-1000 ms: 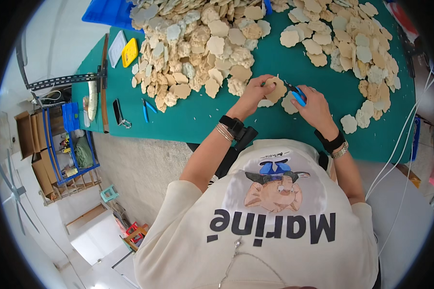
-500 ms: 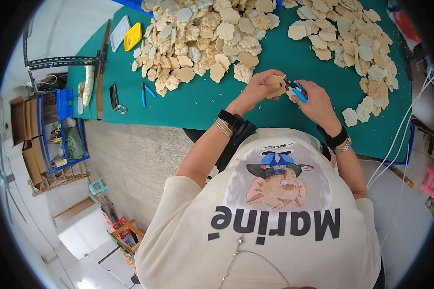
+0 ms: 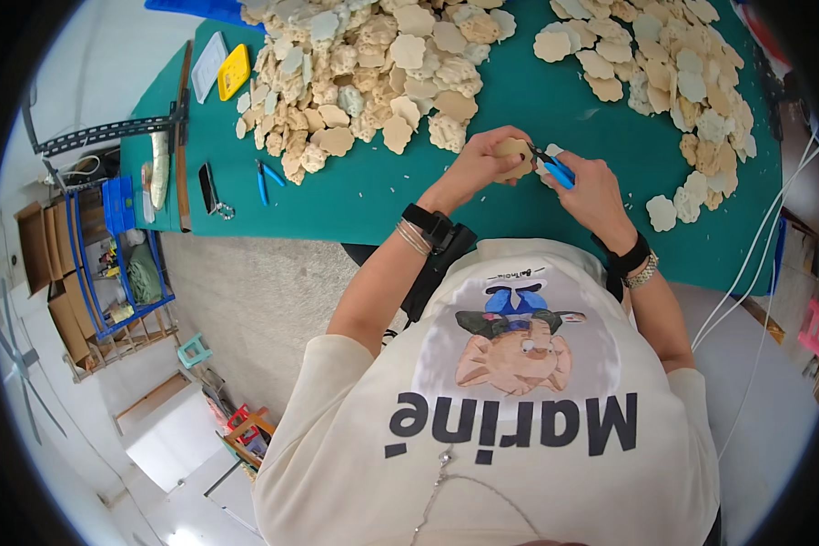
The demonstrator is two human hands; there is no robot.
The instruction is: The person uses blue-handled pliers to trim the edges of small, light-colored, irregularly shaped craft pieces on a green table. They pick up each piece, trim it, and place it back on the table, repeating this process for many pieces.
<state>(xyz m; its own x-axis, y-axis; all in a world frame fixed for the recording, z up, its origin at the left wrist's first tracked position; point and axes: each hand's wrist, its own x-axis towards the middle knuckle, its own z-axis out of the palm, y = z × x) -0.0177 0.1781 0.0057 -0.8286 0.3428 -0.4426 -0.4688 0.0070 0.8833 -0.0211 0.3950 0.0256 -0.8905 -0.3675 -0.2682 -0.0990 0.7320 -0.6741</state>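
Over the green table (image 3: 337, 205), my left hand (image 3: 480, 166) pinches a beige scallop-edged piece (image 3: 515, 159). My right hand (image 3: 590, 193) is closed round blue-handled nippers (image 3: 560, 173), whose dark jaws meet the edge of that piece. Beyond the nippers, close to my right hand, shows a paler scalloped piece (image 3: 552, 156); I cannot tell whether it is held or lying on the table. A big heap of beige and whitish scalloped pieces (image 3: 373, 68) lies ahead to the left. A second heap (image 3: 692, 82) curves along the right side, ending in a loose pale piece (image 3: 661, 213).
At the left lie a second pair of blue-handled pliers (image 3: 266, 182), a phone (image 3: 209, 189) with a beaded strap, and a yellow tray (image 3: 234, 71) beside a white tray (image 3: 209, 65). White cables (image 3: 763, 246) hang at the right. A blue rack (image 3: 114, 259) stands left of the table.
The view has shifted slightly. My left hand still holds the beige piece and my right hand the nippers; the nippers' jaws have shifted a little along its edge.
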